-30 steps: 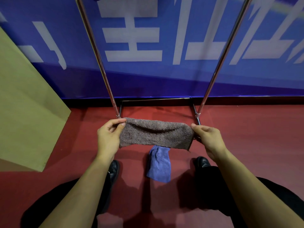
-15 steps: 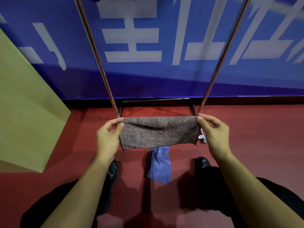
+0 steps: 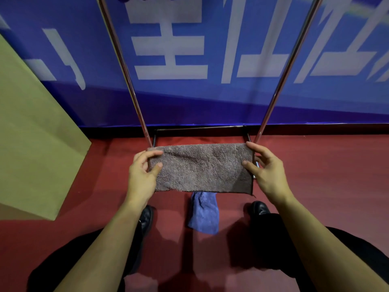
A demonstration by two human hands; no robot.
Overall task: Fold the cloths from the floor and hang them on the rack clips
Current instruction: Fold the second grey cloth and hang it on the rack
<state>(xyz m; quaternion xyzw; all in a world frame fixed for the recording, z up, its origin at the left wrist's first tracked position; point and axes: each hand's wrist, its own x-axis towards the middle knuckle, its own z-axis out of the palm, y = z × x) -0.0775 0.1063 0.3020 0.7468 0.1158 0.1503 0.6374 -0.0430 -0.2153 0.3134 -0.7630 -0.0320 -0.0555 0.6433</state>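
Note:
A brown terry cloth (image 3: 202, 168) hangs stretched flat between my two hands in front of the rack. My left hand (image 3: 145, 171) pinches its upper left corner between thumb and fingers. My right hand (image 3: 264, 165) pinches its right edge. Below it a blue cloth (image 3: 204, 213) lies crumpled on the red floor between my shoes. The metal rack's two poles (image 3: 124, 66) rise on either side, and the clips at its top are out of view.
The rack's base frame (image 3: 200, 129) rests on the red floor against a blue banner wall (image 3: 210, 102). A tan board (image 3: 35, 131) leans at the left. My black shoes (image 3: 257, 208) flank the blue cloth.
The brown cloth went from a sagging narrow band to a taut, taller flat rectangle. My right hand moved up and outward, and both hands shifted their pinch along the edges.

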